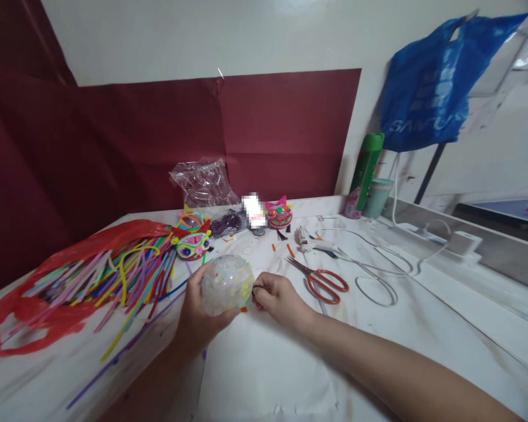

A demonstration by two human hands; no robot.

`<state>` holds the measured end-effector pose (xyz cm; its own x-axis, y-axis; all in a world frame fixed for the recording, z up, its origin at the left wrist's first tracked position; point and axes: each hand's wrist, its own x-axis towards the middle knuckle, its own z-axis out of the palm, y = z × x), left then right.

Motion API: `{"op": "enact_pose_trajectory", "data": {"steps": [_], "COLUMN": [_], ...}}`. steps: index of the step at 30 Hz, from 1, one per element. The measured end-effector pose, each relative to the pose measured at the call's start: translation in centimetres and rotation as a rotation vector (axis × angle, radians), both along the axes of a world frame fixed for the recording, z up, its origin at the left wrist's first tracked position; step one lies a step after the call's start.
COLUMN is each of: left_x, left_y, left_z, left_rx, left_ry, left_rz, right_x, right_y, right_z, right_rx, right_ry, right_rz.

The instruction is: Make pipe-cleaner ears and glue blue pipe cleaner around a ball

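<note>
My left hand (196, 319) cups a clear plastic ball (227, 282) speckled with coloured bits, holding it just above the white table (268, 369). My right hand (278, 300) is closed in a pinch at the ball's right side, on something small and dark that I cannot make out. A heap of coloured pipe cleaners (114, 275) lies to the left on a red plastic bag (22, 316). Red-handled scissors (321, 281) lie just right of my right hand.
Decorated cat-face ornaments (192, 243) (278, 214) sit further back, with a clear bag (202, 183) against the maroon wall panel. A glue gun (317, 243) with white cable, a green spray can (364, 173), a cup (377, 197) and a blue bag (435, 88) stand at the right.
</note>
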<state>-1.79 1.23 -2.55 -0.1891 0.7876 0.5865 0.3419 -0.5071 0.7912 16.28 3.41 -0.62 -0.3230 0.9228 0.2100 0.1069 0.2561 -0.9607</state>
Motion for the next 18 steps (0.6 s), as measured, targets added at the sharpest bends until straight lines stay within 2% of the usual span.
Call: {"op": "enact_pose_trajectory", "data": {"steps": [9,18], "left_x": [0.29,-0.29], "left_y": [-0.12,0.43], "left_z": [0.78,0.41], "left_rx": [-0.116,-0.176], "left_ry": [-0.156,-0.192], "left_rz": [-0.122,-0.206], "right_x": [-0.02,-0.14], "right_y": [-0.65,-0.69], "right_z": [0.48,0.21], "right_rx": [0.105,0.012], "right_ry": [-0.021,0.043], "right_rz": [-0.052,-0.023]}}
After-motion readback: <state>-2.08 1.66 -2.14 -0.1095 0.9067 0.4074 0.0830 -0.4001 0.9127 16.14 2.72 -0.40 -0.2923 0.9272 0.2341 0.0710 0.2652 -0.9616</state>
